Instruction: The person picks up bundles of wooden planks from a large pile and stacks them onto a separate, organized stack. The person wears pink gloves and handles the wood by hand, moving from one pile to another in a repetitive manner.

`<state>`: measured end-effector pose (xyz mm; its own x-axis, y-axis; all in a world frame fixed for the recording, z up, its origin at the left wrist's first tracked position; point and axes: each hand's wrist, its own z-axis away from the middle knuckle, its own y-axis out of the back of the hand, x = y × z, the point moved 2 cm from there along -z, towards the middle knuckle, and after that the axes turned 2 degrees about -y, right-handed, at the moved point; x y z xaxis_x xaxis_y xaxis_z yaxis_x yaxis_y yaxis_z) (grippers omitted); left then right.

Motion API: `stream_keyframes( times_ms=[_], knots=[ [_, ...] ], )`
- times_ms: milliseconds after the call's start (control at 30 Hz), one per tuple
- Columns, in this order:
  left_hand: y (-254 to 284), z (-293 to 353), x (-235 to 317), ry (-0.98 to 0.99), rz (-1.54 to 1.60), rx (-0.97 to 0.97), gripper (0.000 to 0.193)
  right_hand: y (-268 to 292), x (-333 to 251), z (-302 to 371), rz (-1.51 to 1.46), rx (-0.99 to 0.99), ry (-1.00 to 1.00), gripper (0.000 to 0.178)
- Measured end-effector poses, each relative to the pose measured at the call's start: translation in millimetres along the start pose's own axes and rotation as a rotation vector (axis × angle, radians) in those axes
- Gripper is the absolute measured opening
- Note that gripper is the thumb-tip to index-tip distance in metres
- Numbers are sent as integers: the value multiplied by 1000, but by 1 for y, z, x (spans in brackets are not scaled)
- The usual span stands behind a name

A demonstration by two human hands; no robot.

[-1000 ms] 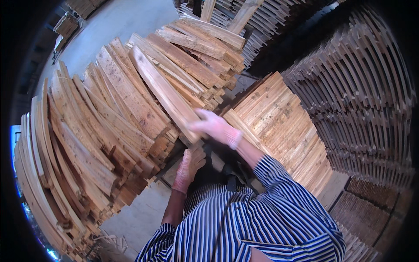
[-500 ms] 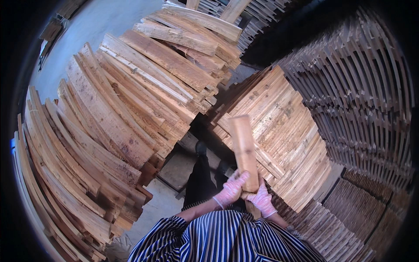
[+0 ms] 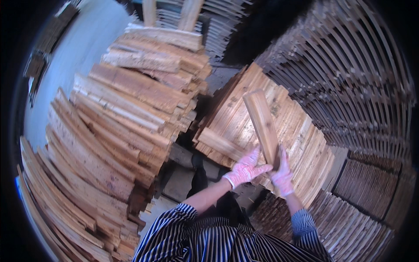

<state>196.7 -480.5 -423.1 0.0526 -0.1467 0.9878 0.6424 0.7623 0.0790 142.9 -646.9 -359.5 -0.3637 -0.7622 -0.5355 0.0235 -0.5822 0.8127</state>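
A short wooden board (image 3: 262,120) is tilted up over a neat stack of boards (image 3: 297,126), its far end pointing away from me. My right hand (image 3: 283,175), in a pink-and-white knit glove, grips its near end along the right edge. On the other side, my left hand (image 3: 245,169), gloved the same way, has its fingers spread and its thumb stretched toward the board's lower end. Whether that thumb touches the wood is hard to make out. A loose board (image 3: 220,143) lies across the stack's left edge, beyond my left hand.
A large heap of rough planks (image 3: 109,139) fills the left side. Tall racks of spaced wooden slats (image 3: 345,83) rise at the right, with lower rows of stacked boards (image 3: 345,218) below them. Between heap and stack runs a narrow gap with concrete floor (image 3: 179,177).
Both hands and the board have moved forward and right, over the stack. The board leans more to the left at its far end. My left hand has loosened from it, fingers spreading.
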Motion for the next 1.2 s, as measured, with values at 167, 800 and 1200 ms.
stream_keyframes(
  times_ms=[167, 800, 1200],
  knots=[
    [49, -29, -31, 41, -1080, -453, 125, 52, 32, -148, 256, -145, -33, 97],
    [56, -15, -48, 45, -1180, -418, 117, -92, -150, -241, 150, -223, 520, 94],
    [52, -21, -121, 441, -915, -711, 110, -186, -328, -263, 114, -107, 713, 54]
  ],
)
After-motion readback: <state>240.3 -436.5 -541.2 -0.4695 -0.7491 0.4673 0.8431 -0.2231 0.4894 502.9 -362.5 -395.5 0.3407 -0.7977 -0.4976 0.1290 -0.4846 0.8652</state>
